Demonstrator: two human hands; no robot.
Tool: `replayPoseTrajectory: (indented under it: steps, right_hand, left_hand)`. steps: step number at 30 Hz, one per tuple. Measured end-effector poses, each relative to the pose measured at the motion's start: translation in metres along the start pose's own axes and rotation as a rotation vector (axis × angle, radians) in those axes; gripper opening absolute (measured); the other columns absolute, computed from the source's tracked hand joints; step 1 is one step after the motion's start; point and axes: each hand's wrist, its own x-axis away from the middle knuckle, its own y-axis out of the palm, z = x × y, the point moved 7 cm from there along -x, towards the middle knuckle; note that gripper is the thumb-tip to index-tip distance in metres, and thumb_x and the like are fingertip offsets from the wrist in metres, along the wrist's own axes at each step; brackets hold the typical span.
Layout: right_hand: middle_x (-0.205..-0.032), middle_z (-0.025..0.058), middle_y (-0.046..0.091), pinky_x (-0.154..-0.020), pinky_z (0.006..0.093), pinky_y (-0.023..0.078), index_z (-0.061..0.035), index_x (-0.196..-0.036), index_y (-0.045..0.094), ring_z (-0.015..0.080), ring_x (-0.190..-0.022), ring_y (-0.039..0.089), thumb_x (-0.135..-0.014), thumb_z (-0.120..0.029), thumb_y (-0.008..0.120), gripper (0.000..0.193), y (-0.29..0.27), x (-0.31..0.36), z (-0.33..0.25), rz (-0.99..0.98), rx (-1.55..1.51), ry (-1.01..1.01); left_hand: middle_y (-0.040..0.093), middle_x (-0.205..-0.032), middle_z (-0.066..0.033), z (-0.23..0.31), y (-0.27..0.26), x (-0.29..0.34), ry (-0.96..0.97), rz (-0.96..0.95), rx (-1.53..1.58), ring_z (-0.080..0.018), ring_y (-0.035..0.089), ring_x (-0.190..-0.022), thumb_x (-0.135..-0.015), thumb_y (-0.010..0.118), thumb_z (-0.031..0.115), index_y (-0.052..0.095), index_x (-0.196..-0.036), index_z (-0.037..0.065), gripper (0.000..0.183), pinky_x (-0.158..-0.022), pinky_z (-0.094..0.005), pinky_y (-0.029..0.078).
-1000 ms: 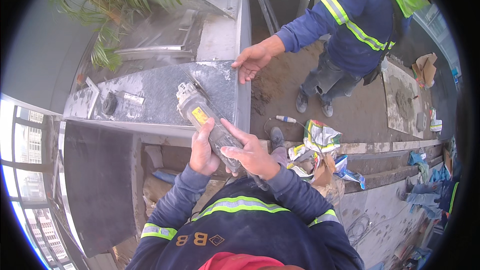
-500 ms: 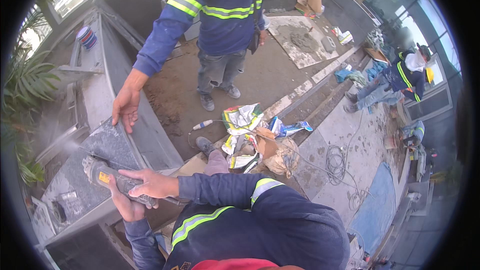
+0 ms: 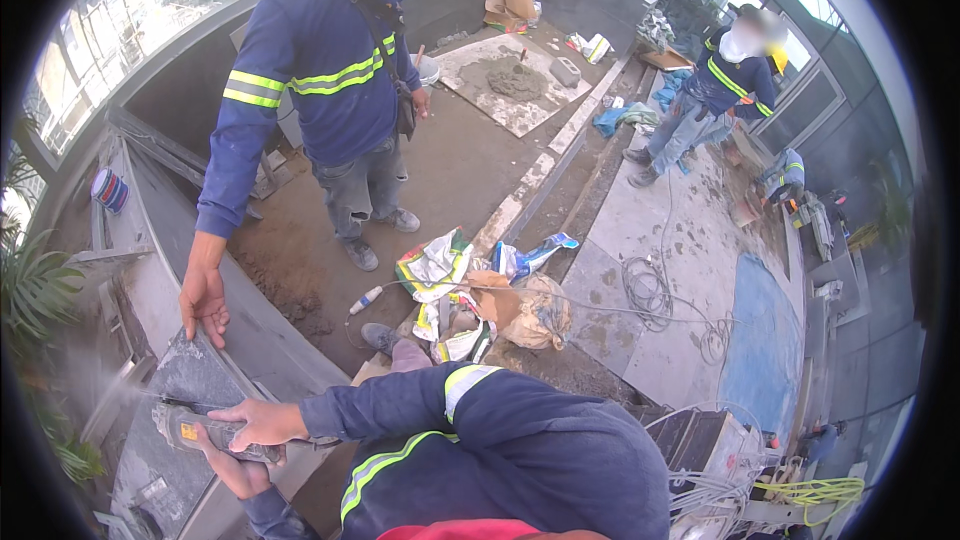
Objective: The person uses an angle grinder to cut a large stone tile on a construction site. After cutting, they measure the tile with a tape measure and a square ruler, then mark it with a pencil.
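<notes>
Both my hands are wrapped round a dust-covered angle grinder (image 3: 182,431) with a yellow label. My right hand (image 3: 262,424) grips its body from above, and my left hand (image 3: 236,472) holds it from below. The grinder lies low over a grey stone slab (image 3: 190,372), its thin disc edge toward the slab's far part. A plume of pale dust (image 3: 125,389) blows off to the left from the disc. Another person's hand (image 3: 204,302) reaches down to the slab's far corner, fingers at its edge.
That person (image 3: 335,110) stands beyond the slab. Torn bags (image 3: 435,270) and a cable (image 3: 655,302) lie to the right. A board with wet mortar (image 3: 510,80) is farther back. Another worker (image 3: 720,90) stands at far right. A paint bucket (image 3: 110,190) sits on the ledge at left.
My view has swung to the right and up, so the scene sits farther left. Both hands still hold the grinder, and dust keeps blowing. The other person's hand stays at the slab's corner.
</notes>
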Motion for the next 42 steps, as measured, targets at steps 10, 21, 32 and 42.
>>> replayPoseTrajectory:
  steps: [10, 21, 32, 42]
  right_hand:
    - [-0.104, 0.0081, 0.072, -0.051, 0.0286, 0.055, -0.0116, -0.167, 0.027, 0.0138, -0.064, 0.068, -0.102, -0.013, 0.066, 0.076, 0.003, 0.026, -0.004, -0.015, -0.015, 0.069]
    - [-0.126, 0.0104, 0.066, -0.066, 0.0272, 0.057, -0.0029, -0.165, 0.029, 0.01, -0.079, 0.065, -0.1, -0.011, 0.066, 0.076, 0.002, 0.03, -0.007, -0.018, 0.082, -0.017]
    - [-0.125, 0.0155, 0.068, -0.083, 0.0298, 0.056, 0.0007, -0.162, 0.034, 0.0143, -0.1, 0.068, -0.096, -0.015, 0.07, 0.077, -0.003, 0.01, -0.004, -0.006, 0.029, 0.03]
    - [-0.132, 0.0148, 0.064, -0.083, 0.0309, 0.055, 0.0001, -0.163, 0.032, 0.0163, -0.099, 0.068, -0.099, -0.016, 0.066, 0.074, 0.003, 0.029, -0.014, -0.029, 0.077, 0.063]
  left_hand:
    - [0.067, -0.105, -0.0116, -0.014, 0.005, 0.015, 0.089, 0.073, 0.097, -0.0274, 0.071, -0.09, -0.107, 0.058, 0.039, 0.053, -0.127, 0.005, 0.04, -0.08, -0.0447, 0.059]
    - [0.066, -0.109, -0.0149, -0.01, 0.016, 0.038, 0.06, 0.136, 0.067, -0.0287, 0.071, -0.092, -0.108, 0.054, 0.037, 0.049, -0.132, 0.002, 0.043, -0.08, -0.0449, 0.061]
    - [0.063, -0.11, -0.0103, -0.001, 0.011, 0.021, 0.052, 0.145, 0.067, -0.0235, 0.068, -0.096, -0.108, 0.057, 0.031, 0.052, -0.13, 0.003, 0.036, -0.083, -0.0417, 0.057]
    - [0.066, -0.11, -0.0139, -0.006, 0.019, 0.036, 0.051, 0.133, 0.027, -0.0283, 0.07, -0.096, -0.108, 0.053, 0.039, 0.05, -0.13, 0.003, 0.042, -0.085, -0.0452, 0.058]
